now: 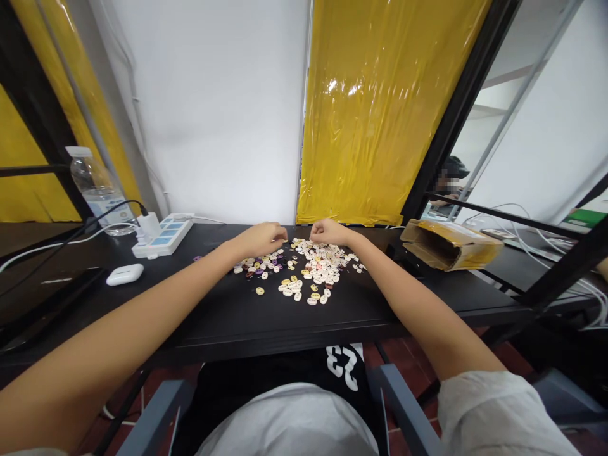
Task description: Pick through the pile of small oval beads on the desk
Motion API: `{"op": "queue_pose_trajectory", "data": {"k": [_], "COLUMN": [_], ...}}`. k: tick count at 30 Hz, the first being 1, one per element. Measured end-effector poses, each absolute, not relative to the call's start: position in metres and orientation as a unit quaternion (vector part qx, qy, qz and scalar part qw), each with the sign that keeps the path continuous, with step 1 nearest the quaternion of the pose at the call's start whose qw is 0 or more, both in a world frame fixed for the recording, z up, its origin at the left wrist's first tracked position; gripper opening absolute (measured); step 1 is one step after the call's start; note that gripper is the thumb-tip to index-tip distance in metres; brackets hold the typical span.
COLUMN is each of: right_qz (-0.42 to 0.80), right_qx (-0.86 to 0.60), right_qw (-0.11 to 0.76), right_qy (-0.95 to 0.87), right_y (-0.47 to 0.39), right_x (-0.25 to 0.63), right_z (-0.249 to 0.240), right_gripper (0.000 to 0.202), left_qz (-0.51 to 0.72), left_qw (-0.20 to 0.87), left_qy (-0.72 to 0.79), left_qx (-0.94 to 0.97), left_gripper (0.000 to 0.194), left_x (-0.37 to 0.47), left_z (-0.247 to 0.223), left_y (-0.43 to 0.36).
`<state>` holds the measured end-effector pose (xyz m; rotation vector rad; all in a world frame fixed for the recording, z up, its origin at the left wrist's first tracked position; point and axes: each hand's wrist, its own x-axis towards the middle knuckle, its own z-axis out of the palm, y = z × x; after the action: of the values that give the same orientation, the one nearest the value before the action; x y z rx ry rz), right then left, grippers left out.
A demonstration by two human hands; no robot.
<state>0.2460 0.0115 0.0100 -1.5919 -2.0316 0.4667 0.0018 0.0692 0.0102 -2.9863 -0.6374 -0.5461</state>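
Observation:
Many small oval pieces (325,269), mostly cream with some yellow, purple and dark red ones, lie spread over the black table (266,320). My left hand (262,239) is over the back left part of the spread, its fingers bent together; what is between the fingertips is too small to make out. At the back of the cream pile is my right hand (327,232), fingers curled and pressed together, with their contents hidden. A few cream and yellow pieces (291,288) form a looser group nearer the front edge.
On the left are a water bottle (102,193), a power strip (164,237) with a plugged charger and cables, and a white earphone case (125,274). An open cardboard box (449,246) lies on the right. Beyond the frame at the right, a person (449,180) is partly visible.

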Motion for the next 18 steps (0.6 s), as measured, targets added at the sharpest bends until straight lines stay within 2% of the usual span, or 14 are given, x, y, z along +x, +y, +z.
{"op": "queue_pose_trajectory", "data": {"k": [5,9,14,18], "right_qz": [0.225,0.234,0.242,0.262], "right_qx": [-0.561,-0.532,-0.519,-0.521], "right_qw": [0.299,0.294,0.292,0.305], "right_qy": [-0.739,-0.759,-0.766,-0.753], "right_y": [0.008,0.011,0.015,0.014], "right_x": [0.239,0.238,0.239,0.240], "right_z": [0.011,0.008,0.005,0.006], "right_gripper": [0.012,0.021,0.025,0.023], "left_qz": [-0.137,-0.139,-0.167,-0.186], "left_qw": [0.011,0.002,0.005,0.001], "left_qy": [-0.141,-0.138,-0.139,-0.142], "left_qx": [-0.980,-0.981,-0.976,-0.972], "left_gripper": [0.034,0.035,0.031,0.019], "left_x": [0.015,0.019,0.022,0.022], "left_z": [-0.005,-0.012,-0.015,-0.018], "left_y": [0.058,0.055,0.056,0.060]}}
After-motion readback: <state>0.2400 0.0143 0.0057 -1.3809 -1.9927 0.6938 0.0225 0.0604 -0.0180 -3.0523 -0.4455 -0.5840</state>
